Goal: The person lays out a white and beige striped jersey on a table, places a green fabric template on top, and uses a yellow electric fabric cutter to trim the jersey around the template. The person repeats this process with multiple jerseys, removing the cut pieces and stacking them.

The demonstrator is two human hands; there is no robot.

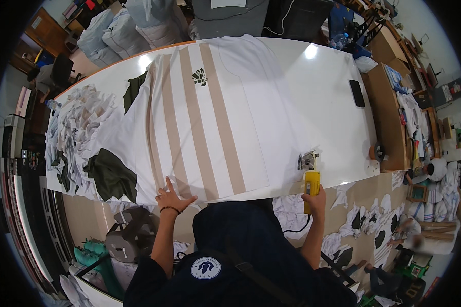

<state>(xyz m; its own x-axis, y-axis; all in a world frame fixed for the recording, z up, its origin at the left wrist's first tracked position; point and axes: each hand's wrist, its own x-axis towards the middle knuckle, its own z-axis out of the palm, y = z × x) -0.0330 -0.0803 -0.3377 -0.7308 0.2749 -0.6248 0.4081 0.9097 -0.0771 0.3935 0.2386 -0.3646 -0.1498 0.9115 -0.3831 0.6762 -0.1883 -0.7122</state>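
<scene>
White fabric with beige stripes (193, 117) and a small dark printed emblem lies spread over the white table (333, 128). My left hand (172, 200) rests on its near edge, fingers spread. At the table's front edge, right of the fabric, my right hand (316, 198) grips a yellow electric rotary cloth cutter (311, 184). The cutter's round metal blade head points away from me, on the table, and a black cord trails from its lower end. Dark green fabric (112, 174) lies left of my left hand.
A heap of white and beige scraps (79, 115) covers the table's left end. A black phone (357, 93) lies at the right, near a cardboard box (389, 117). Wrapped bales (123, 36) stand beyond the table. Scraps litter the floor at right, where another person sits.
</scene>
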